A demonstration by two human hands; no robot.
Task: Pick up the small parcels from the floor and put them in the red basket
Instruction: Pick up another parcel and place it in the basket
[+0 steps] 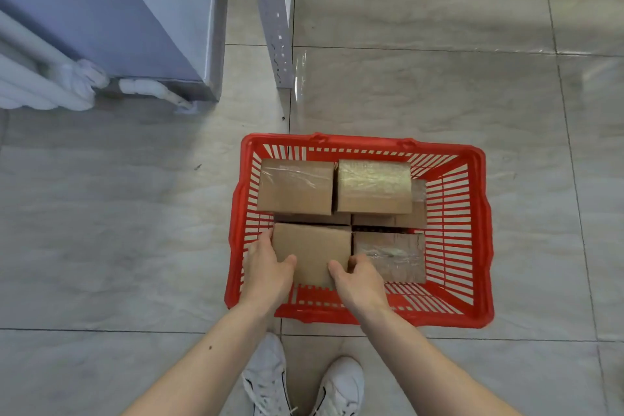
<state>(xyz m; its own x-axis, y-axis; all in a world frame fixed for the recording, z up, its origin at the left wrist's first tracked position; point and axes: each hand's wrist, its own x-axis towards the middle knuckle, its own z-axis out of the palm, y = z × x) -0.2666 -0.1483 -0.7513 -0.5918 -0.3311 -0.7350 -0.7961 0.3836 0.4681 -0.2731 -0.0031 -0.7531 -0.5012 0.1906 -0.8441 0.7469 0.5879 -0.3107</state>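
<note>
A red plastic basket (pixel 472 233) stands on the tiled floor in front of me, holding several small brown cardboard parcels. Two taped parcels, the left one (pixel 295 186) and the right one (pixel 374 186), lie on top at the far side, with others partly hidden beneath. A taped parcel (pixel 391 255) lies at the near right. My left hand (pixel 266 270) and my right hand (pixel 359 280) grip the near-left parcel (pixel 312 250) by its two sides, thumbs on its top, inside the basket.
A blue-grey cabinet (pixel 135 17) with white pipes (pixel 40 78) stands at the upper left. A perforated metal shelf post (pixel 275 17) rises behind the basket. My white shoes (pixel 304 382) are just in front of the basket's near rim. Bare grey floor tiles (pixel 101 213) lie left and right.
</note>
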